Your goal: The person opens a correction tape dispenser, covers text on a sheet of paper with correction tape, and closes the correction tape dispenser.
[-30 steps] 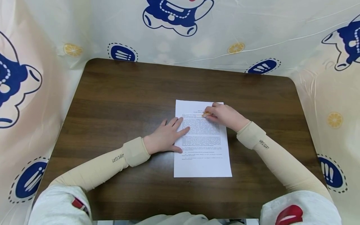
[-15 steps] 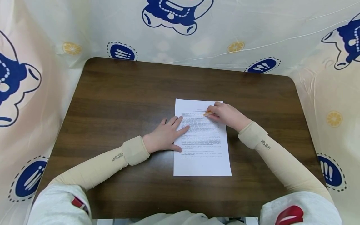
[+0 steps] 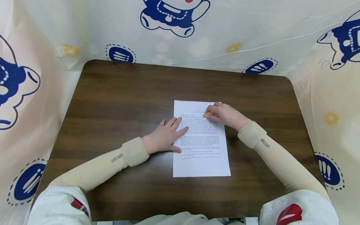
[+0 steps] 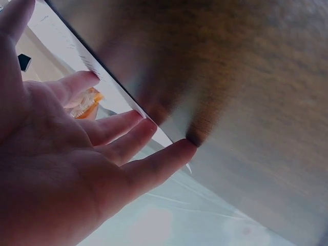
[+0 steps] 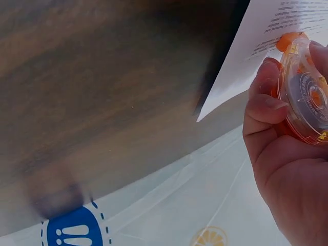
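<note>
A printed sheet of white paper (image 3: 201, 167) lies on the brown table. My left hand (image 3: 163, 137) rests on its left edge with fingers spread. In the left wrist view, some fingertips of the left hand (image 4: 66, 138) touch the paper and one touches the wood. Near the top lines of text, my right hand (image 3: 227, 115) grips a small orange correction tape (image 3: 207, 113). The right wrist view shows the correction tape's clear round case (image 5: 310, 97) between thumb and curled fingers of the right hand (image 5: 287, 159). Its orange tip is close to the text; contact with the paper cannot be told.
Dark wood-grain table (image 3: 126, 90) surrounds the sheet, with rounded far corners. A pale curtain (image 3: 92, 25) with blue cartoon and orange-slice prints hangs behind the table and at both sides. Beige sleeves (image 3: 92, 168) cover both forearms.
My right hand has moved slightly right along the upper text, still holding the correction tape. The left hand keeps its place on the paper. The head view shifts a little.
</note>
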Action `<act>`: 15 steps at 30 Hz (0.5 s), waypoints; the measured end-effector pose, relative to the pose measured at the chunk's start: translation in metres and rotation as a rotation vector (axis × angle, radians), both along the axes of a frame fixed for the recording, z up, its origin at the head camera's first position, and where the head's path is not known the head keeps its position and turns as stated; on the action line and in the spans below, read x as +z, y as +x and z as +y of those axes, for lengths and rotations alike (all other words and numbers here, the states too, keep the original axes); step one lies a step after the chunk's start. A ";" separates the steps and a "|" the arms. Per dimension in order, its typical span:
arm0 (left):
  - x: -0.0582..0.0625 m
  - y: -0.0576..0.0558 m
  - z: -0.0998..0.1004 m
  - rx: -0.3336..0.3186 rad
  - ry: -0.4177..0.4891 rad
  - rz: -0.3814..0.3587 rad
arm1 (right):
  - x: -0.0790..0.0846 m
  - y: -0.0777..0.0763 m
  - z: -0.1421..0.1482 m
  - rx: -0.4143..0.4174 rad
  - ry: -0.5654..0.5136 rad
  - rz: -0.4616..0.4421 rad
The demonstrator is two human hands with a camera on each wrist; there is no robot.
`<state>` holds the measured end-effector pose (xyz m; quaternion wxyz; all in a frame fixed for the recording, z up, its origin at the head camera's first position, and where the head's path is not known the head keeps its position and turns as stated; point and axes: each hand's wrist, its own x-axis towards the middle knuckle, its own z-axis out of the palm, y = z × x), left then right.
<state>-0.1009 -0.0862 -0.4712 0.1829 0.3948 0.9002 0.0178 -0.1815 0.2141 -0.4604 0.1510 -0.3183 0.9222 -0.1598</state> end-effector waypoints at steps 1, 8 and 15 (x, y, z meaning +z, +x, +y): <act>0.000 0.000 0.000 0.000 0.000 0.000 | 0.000 0.000 0.000 -0.002 -0.003 -0.007; 0.002 0.001 -0.001 -0.004 0.013 0.007 | 0.001 0.002 0.003 -0.023 -0.032 -0.014; 0.000 0.002 -0.001 -0.004 0.016 0.012 | 0.006 0.002 0.006 -0.035 -0.058 0.009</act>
